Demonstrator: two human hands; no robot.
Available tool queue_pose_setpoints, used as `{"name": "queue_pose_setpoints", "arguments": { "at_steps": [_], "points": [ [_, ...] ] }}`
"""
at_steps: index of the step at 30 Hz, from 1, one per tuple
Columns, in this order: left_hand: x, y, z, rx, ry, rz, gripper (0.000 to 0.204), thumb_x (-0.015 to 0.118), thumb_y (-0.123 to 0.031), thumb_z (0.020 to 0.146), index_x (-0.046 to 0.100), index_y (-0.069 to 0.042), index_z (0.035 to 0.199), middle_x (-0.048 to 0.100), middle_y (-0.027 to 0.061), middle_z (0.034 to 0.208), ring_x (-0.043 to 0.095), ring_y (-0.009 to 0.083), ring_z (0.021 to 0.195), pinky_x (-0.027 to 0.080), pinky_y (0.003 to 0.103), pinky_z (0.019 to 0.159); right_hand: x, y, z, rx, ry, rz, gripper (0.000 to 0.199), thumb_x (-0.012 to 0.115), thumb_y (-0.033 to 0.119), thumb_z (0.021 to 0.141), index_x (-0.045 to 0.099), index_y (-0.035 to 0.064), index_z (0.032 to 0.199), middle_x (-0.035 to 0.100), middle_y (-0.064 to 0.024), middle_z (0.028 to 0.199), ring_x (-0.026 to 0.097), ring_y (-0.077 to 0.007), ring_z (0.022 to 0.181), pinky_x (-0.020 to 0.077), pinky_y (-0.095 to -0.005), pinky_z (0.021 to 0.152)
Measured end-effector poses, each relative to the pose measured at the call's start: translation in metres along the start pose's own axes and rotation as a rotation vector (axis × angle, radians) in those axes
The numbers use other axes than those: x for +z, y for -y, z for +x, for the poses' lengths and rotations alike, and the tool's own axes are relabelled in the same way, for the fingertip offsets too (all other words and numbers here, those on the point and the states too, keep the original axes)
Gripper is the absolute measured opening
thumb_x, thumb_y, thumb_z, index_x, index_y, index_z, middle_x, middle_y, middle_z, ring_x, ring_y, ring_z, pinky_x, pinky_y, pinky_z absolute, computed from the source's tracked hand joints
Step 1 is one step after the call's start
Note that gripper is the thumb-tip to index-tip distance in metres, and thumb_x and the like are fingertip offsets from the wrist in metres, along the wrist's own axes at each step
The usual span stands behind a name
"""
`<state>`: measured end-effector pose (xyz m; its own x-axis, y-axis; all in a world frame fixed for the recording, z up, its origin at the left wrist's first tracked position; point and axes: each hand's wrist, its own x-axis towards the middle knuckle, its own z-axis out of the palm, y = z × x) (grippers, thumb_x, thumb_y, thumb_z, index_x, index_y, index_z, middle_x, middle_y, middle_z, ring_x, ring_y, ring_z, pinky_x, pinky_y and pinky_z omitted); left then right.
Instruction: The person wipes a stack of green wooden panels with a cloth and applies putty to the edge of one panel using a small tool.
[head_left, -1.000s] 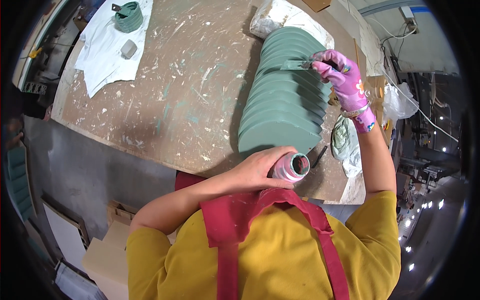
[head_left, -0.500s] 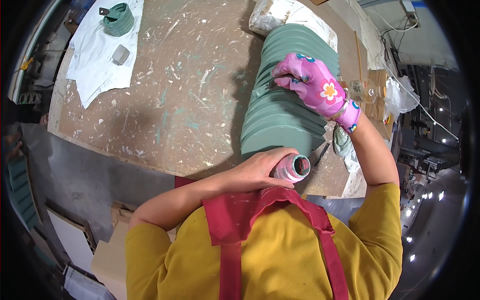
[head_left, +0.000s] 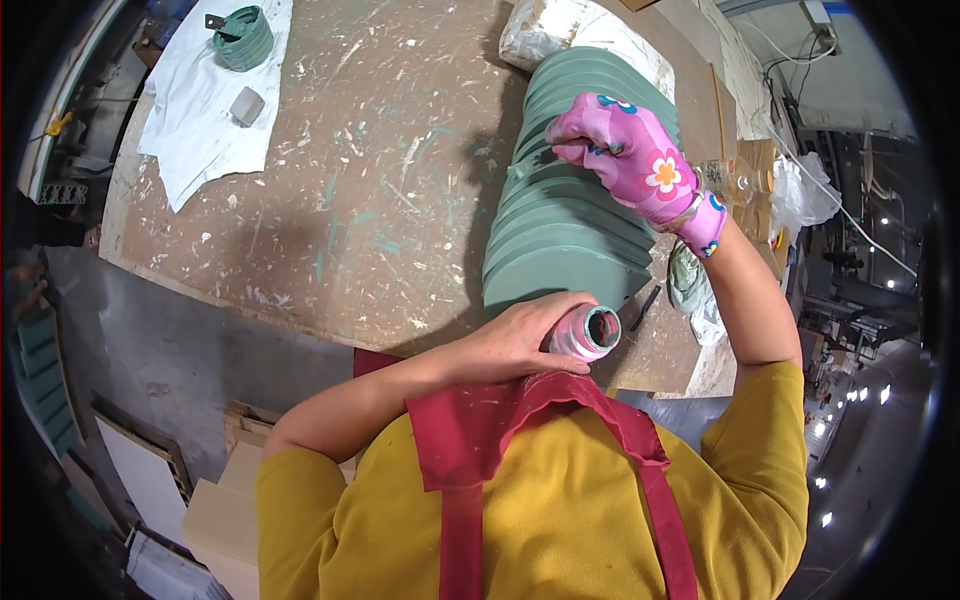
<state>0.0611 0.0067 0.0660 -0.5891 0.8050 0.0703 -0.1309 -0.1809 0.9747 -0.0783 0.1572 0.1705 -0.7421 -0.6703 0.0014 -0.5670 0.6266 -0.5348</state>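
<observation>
My bare left hand is wrapped round a small open plastic bottle, pinkish outside with green and red smears at its mouth. It holds the bottle close to the apron, mouth tilted up. My right hand wears a pink flowered glove, its fingers curled together over the middle of a green ridged piece lying lengthwise on the table. Whatever the gloved fingers pinch, if anything, is hidden. Below the fingertips, a patch of the ridges looks wet and shiny.
The paint-spotted table carries a white cloth at the far left, with a green-coated tub holding a flat tool and a grey block. A wrapped white bundle lies behind the ridged piece. A crumpled rag and dark stick lie right.
My gloved right hand has shifted slightly up, away from me, over the ridges. My left hand still holds the bottle in about the same place.
</observation>
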Motion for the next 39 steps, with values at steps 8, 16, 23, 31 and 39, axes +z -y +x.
{"name": "queue_pose_setpoints", "arguments": {
  "at_steps": [8, 16, 23, 31, 39],
  "points": [
    [0.000, 0.003, 0.001, 0.047, 0.011, 0.023, 0.067, 0.070, -0.040, 0.080, 0.040, -0.005, 0.127, 0.054, 0.0165, 0.119, 0.054, 0.0320, 0.112, 0.042, 0.039, 0.096, 0.000, 0.000, -0.001, 0.024, 0.020, -0.051, 0.011, 0.063, 0.005, 0.080, 0.061, 0.0050, 0.091, 0.062, -0.0118, 0.086, 0.062, -0.0322, 0.080, 0.0489, -0.0389, 0.068],
    [0.001, 0.005, 0.001, 0.029, 0.005, 0.022, 0.068, 0.075, -0.031, 0.078, 0.041, -0.006, 0.131, 0.054, 0.0120, 0.123, 0.054, 0.0250, 0.113, 0.041, 0.035, 0.097, -0.006, -0.002, -0.005, -0.025, -0.075, -0.051, 0.017, 0.062, 0.000, 0.078, 0.061, 0.0018, 0.095, 0.062, -0.0115, 0.087, 0.063, -0.0291, 0.076, 0.0496, -0.0349, 0.067],
    [0.000, 0.004, 0.001, -0.002, 0.008, 0.031, 0.069, 0.075, -0.031, 0.078, 0.041, -0.005, 0.131, 0.053, 0.0124, 0.124, 0.053, 0.0255, 0.115, 0.041, 0.035, 0.097, -0.025, -0.015, -0.027, 0.646, -0.230, 0.648, 0.015, 0.060, 0.005, 0.089, 0.066, 0.0035, 0.103, 0.063, 0.0021, 0.087, 0.051, -0.0051, 0.062, 0.0421, -0.0190, 0.056],
    [0.002, 0.006, 0.002, 0.005, 0.006, 0.030, 0.069, 0.073, -0.036, 0.078, 0.040, -0.006, 0.130, 0.053, 0.0138, 0.122, 0.054, 0.0279, 0.113, 0.041, 0.037, 0.096, -0.019, -0.022, -0.031, 0.640, -0.055, 1.278, 0.017, 0.063, 0.004, 0.088, 0.061, -0.0010, 0.103, 0.063, -0.0033, 0.092, 0.052, -0.0061, 0.062, 0.0428, -0.0195, 0.055],
    [0.000, 0.001, 0.000, 0.004, 0.021, 0.005, 0.069, 0.071, -0.040, 0.079, 0.039, -0.005, 0.129, 0.054, 0.0154, 0.120, 0.055, 0.0302, 0.111, 0.041, 0.037, 0.095, -0.025, -0.004, -0.012, 0.744, -0.078, 0.836, 0.013, 0.060, 0.019, 0.092, 0.061, 0.0064, 0.088, 0.055, 0.0022, 0.068, 0.047, -0.0036, 0.052, 0.0364, -0.0180, 0.045]
  ]
}}
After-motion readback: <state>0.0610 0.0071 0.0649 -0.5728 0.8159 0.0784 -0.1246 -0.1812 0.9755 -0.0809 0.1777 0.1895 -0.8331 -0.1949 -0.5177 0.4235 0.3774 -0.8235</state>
